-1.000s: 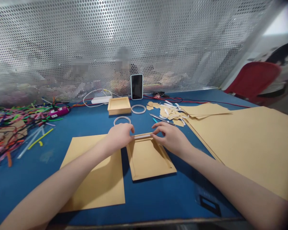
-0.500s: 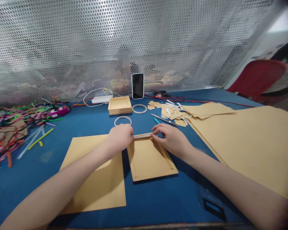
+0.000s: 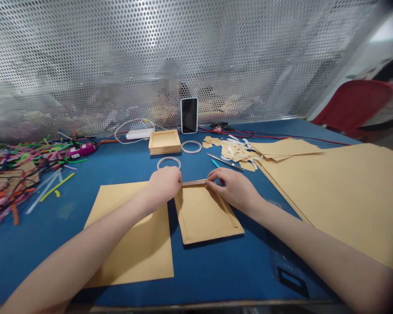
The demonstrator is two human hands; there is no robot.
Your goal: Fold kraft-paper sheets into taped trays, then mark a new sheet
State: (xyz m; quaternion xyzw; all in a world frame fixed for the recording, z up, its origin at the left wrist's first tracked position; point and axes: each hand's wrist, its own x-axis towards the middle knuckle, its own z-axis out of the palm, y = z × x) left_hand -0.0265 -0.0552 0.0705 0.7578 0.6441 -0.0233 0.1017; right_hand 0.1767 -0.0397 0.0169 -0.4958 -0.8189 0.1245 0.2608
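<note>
A shallow tray of brown kraft paper (image 3: 207, 213) lies on the blue table with its raised far edge between my hands. A pale strip, probably double-sided tape (image 3: 194, 183), runs along that edge. My left hand (image 3: 165, 182) is closed at the far left corner, its fingertips mostly hidden. At the far right corner my right hand (image 3: 233, 186) pinches the edge between thumb and fingers. Under my left forearm is a flat kraft paper sheet (image 3: 140, 253). A roll of tape (image 3: 169, 158) lies just beyond my left hand.
Farther back are stacked kraft trays (image 3: 164, 143), another tape roll (image 3: 191, 147) and an upright phone (image 3: 189, 115). A craft knife (image 3: 225, 162) lies near paper scraps (image 3: 237, 151). Large kraft sheets (image 3: 340, 183) cover the right side; colourful pipe cleaners (image 3: 29, 161) are heaped left.
The pale strip along the tray's far edge shows narrower now, as that edge has tilted slightly between my fingers. Both hands stay at the same corners. The view has shifted a little.
</note>
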